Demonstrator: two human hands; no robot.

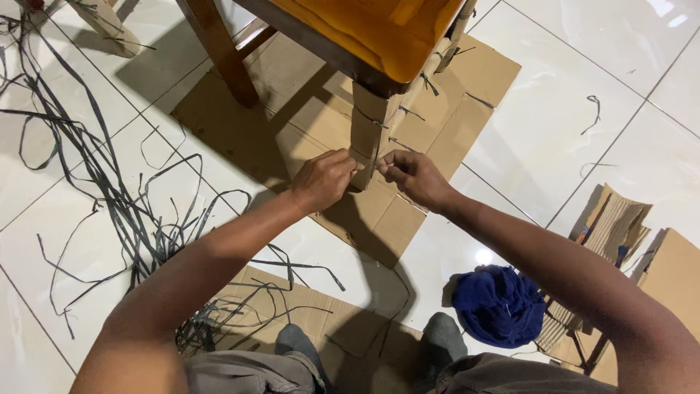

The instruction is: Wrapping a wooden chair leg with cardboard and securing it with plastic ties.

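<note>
I have my left hand [323, 177] and right hand [412, 175] pinched narrow on a dark strap [373, 157] around the cardboard-wrapped chair leg [368, 131], standing on flat cardboard [386, 219] with bare tile to the right. Loose black straps [109, 190] crowd the left; a blue cloth [498, 305] lies by my right forearm. The strap's knot is too small to make out.

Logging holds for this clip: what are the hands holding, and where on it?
Both hands, left and right, pinch a thin dark strap at the cardboard-wrapped chair leg, one on each side, near the leg's lower end. The exact grip on the strap is too small to tell.
</note>
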